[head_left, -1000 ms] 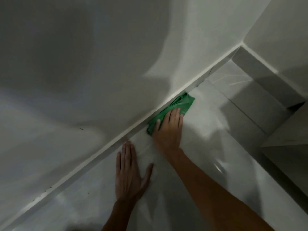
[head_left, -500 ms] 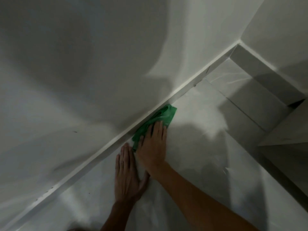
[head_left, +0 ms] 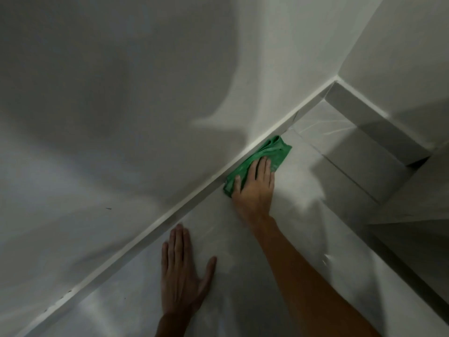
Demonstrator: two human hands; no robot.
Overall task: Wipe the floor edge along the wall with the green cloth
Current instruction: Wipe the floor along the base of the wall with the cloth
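Note:
The green cloth (head_left: 269,154) lies folded on the pale glossy floor (head_left: 243,276), pressed against the white skirting (head_left: 170,215) at the foot of the wall. My right hand (head_left: 255,188) lies flat on the cloth's near half, fingers stretched over it and pointing along the skirting. My left hand (head_left: 181,271) rests flat on the bare floor lower down, fingers together, thumb spread, close to the skirting and apart from the cloth.
The white wall (head_left: 121,93) fills the upper left. At the upper right the skirting meets a corner with a grey tiled step (head_left: 364,152) and another wall (head_left: 413,57). A darker raised edge (head_left: 413,263) borders the floor on the right.
My right hand first pulled the cloth back along the skirting toward my left hand, then pushed it forward again toward the corner. My left hand has stayed planted on the floor.

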